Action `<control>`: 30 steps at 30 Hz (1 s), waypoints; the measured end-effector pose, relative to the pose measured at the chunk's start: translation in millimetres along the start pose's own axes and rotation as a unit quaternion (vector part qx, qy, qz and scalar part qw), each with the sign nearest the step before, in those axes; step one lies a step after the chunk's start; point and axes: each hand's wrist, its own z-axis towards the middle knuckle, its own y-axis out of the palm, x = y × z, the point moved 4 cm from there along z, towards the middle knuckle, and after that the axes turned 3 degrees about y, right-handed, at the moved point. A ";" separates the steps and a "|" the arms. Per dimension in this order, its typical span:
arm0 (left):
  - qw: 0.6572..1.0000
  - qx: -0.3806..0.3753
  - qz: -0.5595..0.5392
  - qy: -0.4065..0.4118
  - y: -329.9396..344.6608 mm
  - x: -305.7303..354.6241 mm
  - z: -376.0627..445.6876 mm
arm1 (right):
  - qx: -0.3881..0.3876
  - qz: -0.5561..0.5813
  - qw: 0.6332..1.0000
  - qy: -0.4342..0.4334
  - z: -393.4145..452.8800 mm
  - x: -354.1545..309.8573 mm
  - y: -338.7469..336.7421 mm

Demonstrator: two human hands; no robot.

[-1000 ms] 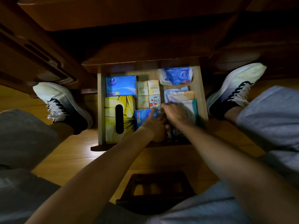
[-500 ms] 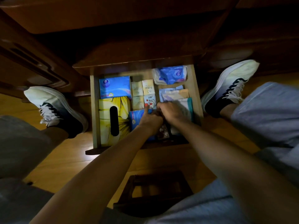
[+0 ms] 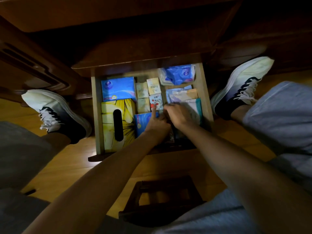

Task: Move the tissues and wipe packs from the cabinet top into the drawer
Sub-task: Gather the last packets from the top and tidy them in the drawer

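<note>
**Drawer nearly full, last pack being settled**

While both hands work at the drawer's (image 3: 205, 92) near right corner, most of the job looks done: a blue box (image 3: 118, 88) and a yellow box (image 3: 116, 122) fill the left side, small packs (image 3: 152, 95) stand in the middle, a blue pack (image 3: 142, 123) lies in front of them, and a blue bag (image 3: 178, 74) and flat wipe packs (image 3: 183, 96) sit on the right. The left hand (image 3: 157, 123) has its forefinger straight, the other fingers curled; whether it holds anything, I cannot tell. The right hand (image 3: 179, 114) lies curled over a teal-edged pack (image 3: 196, 107), seemingly tucking it down, though the grip is hidden. The cabinet top is out of sight, so what remains there is unknown; closing the drawer may follow
</note>
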 end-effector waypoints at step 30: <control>0.982 -0.056 0.175 -0.044 -12.2 -122.6 -32.0 | 0.064 0.005 0.998 -0.002 61.8 -42.0 -12.5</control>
